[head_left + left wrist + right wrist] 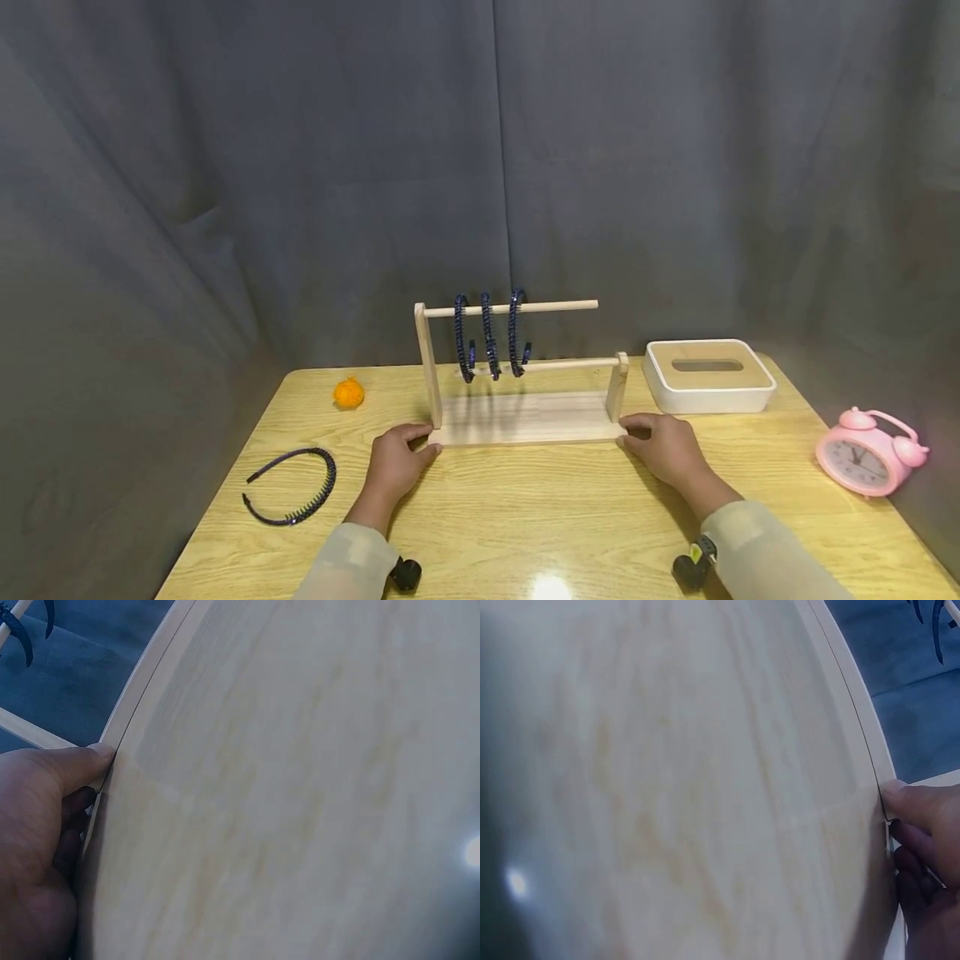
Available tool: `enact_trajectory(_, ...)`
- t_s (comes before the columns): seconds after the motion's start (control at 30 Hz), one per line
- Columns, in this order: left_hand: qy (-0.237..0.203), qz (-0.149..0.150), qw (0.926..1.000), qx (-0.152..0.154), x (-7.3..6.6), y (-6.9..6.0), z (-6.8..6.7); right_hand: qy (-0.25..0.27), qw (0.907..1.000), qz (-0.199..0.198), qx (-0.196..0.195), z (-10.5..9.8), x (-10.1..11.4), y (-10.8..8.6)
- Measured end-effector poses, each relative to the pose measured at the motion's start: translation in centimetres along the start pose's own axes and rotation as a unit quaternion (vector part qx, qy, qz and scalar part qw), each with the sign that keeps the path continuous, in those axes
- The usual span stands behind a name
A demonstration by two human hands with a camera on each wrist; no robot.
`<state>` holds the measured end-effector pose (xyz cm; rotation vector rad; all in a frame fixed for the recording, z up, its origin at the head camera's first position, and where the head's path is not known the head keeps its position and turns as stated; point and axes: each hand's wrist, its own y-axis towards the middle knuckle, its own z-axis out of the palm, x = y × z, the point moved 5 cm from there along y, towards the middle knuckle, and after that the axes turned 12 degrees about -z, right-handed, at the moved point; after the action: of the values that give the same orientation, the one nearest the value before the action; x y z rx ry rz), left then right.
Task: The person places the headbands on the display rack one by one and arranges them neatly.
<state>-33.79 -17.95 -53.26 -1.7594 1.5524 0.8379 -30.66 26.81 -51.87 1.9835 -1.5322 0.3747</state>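
Note:
A pale wooden rack [525,421] with an upper and a lower rod stands near the back of the table. Three dark blue headbands [514,333] hang from its upper rod, toward the left post. At the base's left end, my left hand [395,462] holds the corner, thumb on the front edge. My right hand [663,446] holds the opposite corner the same way. Both wrist views show a thumb against the base edge, with the left hand [37,825] and right hand [930,862] partly cut off. Another dark headband [326,483] lies on the table, left of my left hand.
A small orange object [348,392] sits at the back left of the wooden table [517,508]. Behind my right hand stands a white tissue box [708,400] with a wood-coloured lid. A pink alarm clock [862,454] is near the right edge. Grey curtains [375,167] hang behind.

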Motion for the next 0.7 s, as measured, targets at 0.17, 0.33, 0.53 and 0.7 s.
enact_trajectory(0.17,0.007,-0.001,1.0000,-0.003,0.12,-0.03,0.02,0.011,0.9999,0.008,0.002,0.10,-0.03,-0.16)
enact_trajectory(0.33,0.003,0.003,1.0000,-0.001,-0.08,0.00,-0.03,0.014,0.9998,0.013,0.002,0.16,-0.04,-0.12)
enact_trajectory(0.53,0.004,0.001,1.0000,0.000,-0.01,0.11,0.00,0.009,0.9999,0.010,0.003,-0.05,-0.02,0.10)
enact_trajectory(0.7,0.004,0.005,1.0000,0.005,-0.12,0.06,-0.06,0.008,0.9999,0.008,0.006,-0.12,0.00,0.12)
